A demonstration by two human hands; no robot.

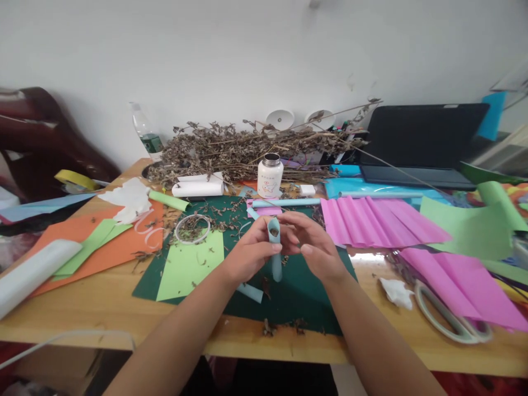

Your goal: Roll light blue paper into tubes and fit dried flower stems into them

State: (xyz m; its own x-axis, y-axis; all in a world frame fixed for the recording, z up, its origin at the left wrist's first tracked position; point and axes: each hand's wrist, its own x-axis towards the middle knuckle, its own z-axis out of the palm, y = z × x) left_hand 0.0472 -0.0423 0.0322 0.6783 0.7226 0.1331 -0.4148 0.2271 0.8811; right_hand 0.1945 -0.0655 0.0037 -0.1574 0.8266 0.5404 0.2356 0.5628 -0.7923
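Our left hand [252, 250] pinches an upright blue paper tube [275, 264] in front of the white bottle [270, 177], while our right hand [319, 247], fingers loosely curled, hovers beside it. Left of the bottle sits green paper [193, 267].

- You have a narrow, pale blue paper tube [276, 268], its open mouth tilted up toward you, dried plant bits [274, 232] inside.
- Your left hand [256, 248] holds it over the green mat [309, 300].

Left hand [258, 245] bare; right hand [319, 250] bare; forearms [177, 330] bare, tapering forward
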